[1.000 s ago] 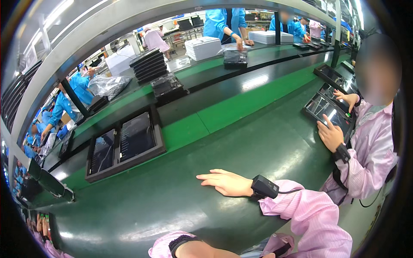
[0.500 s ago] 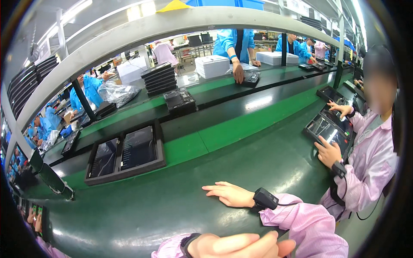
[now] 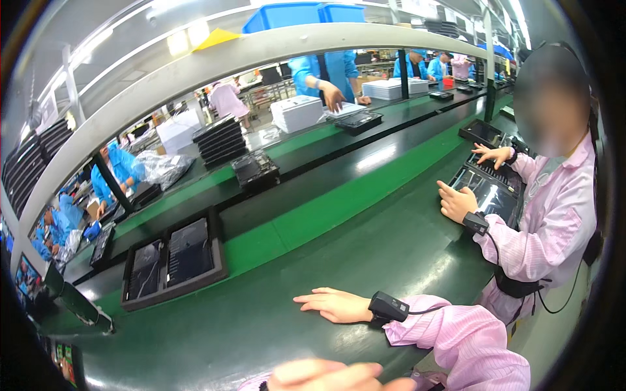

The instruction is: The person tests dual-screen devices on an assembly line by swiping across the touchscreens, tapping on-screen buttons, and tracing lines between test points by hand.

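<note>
My right hand (image 3: 336, 305) rests palm down on the dark green bench, its fingers stretched out to the left and nothing held. A black box-shaped device is strapped at that wrist. At the lower edge, close to me, my left hand (image 3: 326, 376) is partly cut off; its fingers stretch to the right, somewhat blurred, with nothing seen in them. Left of my right hand and farther away lies a black foam tray (image 3: 220, 260) with two dark glossy panels, a narrower panel (image 3: 145, 270) and a wider panel (image 3: 191, 253). Neither hand touches the tray.
A co-worker in pink (image 3: 548, 189) at the right has both hands by black trays of panels. Behind the green strip run a dark conveyor (image 3: 313, 189), a black tray stack (image 3: 218, 140) and white stacks (image 3: 297, 114). A dark post (image 3: 78, 303) stands at left.
The whole view has shifted, so most things sit farther left. My left hand is lower and more cut off. Across the line, a person in blue has moved a hand from the black tray toward white sheets.
</note>
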A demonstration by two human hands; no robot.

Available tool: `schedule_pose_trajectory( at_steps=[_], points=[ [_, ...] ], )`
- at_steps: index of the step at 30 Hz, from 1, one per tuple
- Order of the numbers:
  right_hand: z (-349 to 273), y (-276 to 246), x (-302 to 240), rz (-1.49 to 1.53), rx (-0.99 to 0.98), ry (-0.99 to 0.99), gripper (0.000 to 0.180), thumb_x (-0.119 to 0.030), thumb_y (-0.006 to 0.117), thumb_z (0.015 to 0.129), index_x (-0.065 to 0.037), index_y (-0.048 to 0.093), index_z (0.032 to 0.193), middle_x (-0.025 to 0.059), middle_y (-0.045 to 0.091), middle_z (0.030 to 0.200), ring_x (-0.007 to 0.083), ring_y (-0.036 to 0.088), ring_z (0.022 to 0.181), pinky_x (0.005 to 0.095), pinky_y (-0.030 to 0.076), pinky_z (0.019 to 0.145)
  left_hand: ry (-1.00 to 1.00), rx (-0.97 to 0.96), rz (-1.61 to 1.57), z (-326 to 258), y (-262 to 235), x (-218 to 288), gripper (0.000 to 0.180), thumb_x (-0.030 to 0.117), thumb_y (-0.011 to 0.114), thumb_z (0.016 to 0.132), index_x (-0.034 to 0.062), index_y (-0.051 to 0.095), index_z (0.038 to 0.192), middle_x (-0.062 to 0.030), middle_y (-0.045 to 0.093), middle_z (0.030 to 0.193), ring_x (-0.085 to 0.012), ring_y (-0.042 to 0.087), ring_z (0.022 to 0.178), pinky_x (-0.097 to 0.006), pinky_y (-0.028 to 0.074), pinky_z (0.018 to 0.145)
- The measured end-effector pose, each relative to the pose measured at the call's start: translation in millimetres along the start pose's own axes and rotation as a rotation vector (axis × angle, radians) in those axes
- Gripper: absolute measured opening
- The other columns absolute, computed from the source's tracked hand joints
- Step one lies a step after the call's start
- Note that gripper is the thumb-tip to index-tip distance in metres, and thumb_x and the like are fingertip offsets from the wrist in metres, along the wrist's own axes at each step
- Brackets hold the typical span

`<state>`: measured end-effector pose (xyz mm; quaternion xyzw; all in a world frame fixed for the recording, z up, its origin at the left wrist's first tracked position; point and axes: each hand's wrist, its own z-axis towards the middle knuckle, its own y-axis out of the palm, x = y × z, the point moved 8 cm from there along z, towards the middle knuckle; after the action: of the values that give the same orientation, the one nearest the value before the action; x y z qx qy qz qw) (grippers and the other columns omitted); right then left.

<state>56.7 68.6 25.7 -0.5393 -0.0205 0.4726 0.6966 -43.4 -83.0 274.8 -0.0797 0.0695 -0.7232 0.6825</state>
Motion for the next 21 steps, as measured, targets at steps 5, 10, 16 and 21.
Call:
schedule_pose_trajectory(
  at_steps=[5,10,16,21],
  points=[
    [0.2,1.5,1.9,0.013,-0.034,0.006,0.041,0.004,0.049,0.079,-0.006,0.052,0.119,0.0058,0.042,0.14,0.0233,0.047,0.121,0.0424,0.032,0.107,0.029,-0.191,0.073,7.0,3.1,-13.4,0.026,0.008,0.078,0.059,0.0123,0.055,0.068,0.0022,0.056,0.063,-0.0157,0.058,0.065,-0.031,0.04,0.061],
    [0.2,2.5,1.8,0.001,-0.048,0.006,0.043,0.005,0.05,0.076,-0.005,0.053,0.118,0.0076,0.043,0.139,0.0234,0.043,0.125,0.0437,0.03,0.108,0.133,-0.052,-0.021,0.3,13.4,1.1,0.033,0.008,0.073,0.057,0.0188,0.064,0.088,0.0014,0.056,0.068,-0.0163,0.058,0.067,-0.029,0.042,0.063],
    [-1.2,3.2,1.4,-0.049,-0.042,-0.007,0.034,0.001,0.047,0.082,-0.004,0.054,0.115,0.0091,0.047,0.135,0.0223,0.048,0.118,0.041,0.031,0.107,0.192,0.027,-0.087,-7.2,2.7,18.2,0.033,0.005,0.067,0.062,0.0263,0.067,0.088,0.0027,0.061,0.071,-0.0131,0.061,0.071,-0.026,0.042,0.061],
    [-0.8,1.8,1.2,-0.023,-0.032,0.002,0.033,0.001,0.047,0.083,-0.004,0.054,0.114,0.0085,0.046,0.135,0.0218,0.049,0.117,0.0402,0.031,0.107,0.064,0.002,-0.143,0.0,-5.4,12.3,0.019,0.007,0.065,0.062,0.018,0.067,0.078,0.0035,0.061,0.071,-0.012,0.061,0.071,-0.023,0.04,0.06]
  ],
)
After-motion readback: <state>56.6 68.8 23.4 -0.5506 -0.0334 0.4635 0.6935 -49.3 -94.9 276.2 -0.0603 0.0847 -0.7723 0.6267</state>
